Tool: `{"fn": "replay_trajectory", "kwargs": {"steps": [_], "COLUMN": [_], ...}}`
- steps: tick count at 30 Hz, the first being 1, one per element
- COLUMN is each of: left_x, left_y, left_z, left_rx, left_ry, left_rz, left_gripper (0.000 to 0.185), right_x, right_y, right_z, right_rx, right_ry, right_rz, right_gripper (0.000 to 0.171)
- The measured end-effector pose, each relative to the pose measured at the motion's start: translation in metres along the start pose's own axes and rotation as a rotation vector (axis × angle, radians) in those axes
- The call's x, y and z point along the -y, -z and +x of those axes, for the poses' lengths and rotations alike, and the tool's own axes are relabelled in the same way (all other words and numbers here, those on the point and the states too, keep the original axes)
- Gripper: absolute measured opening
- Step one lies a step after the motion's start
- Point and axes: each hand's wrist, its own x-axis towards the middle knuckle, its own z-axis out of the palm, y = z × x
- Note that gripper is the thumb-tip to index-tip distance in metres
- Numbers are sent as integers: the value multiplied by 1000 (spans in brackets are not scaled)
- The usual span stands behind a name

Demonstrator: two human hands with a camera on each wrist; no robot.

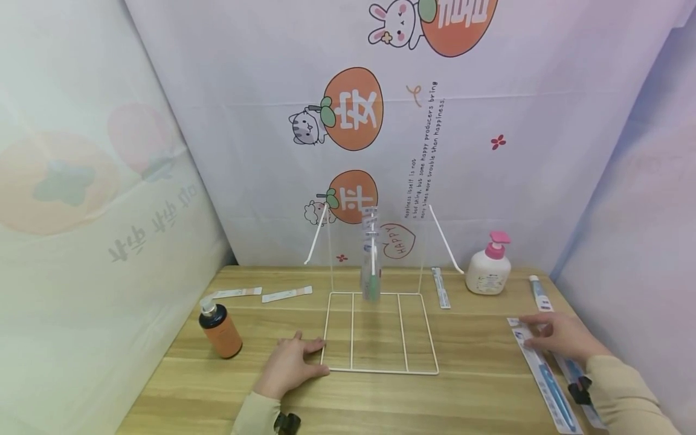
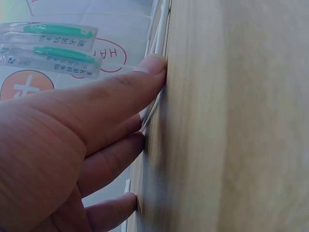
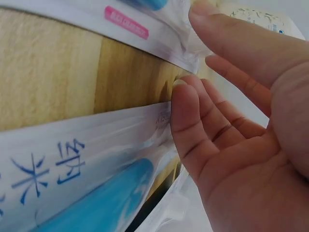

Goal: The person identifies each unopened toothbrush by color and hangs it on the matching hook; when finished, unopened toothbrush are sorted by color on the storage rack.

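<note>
White wire forms the rack that the left hand touches, fingers spread, apparently steadying it. At the desk's right, the half-curled right hand meets a long, clear plastic toothbrush packet (whether pinched, I cannot tell). Picking up seems the step; lifting needs a firm pinch. Right sleeve partly hides another packet.
</note>
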Motion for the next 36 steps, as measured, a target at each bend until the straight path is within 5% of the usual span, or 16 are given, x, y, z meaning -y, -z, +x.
{"fn": "replay_trajectory", "kwargs": {"steps": [9,21,36], "left_x": [-1,-1,4], "left_y": [1,1,-3], "left_z": [0,0,1], "left_rx": [0,5,-8], "left_ry": [0,2,-10], "left_rz": [3,2,21], "left_gripper": [61,60,60], "right_x": [-5,-17,-5], "right_y": [-8,-15,-6], "right_z": [-4,-9,-9], "right_rx": [-66,-146,-93], "right_ry": [78,161,16], "right_rz": [-40,-50,88], "right_gripper": [48,43,54]}}
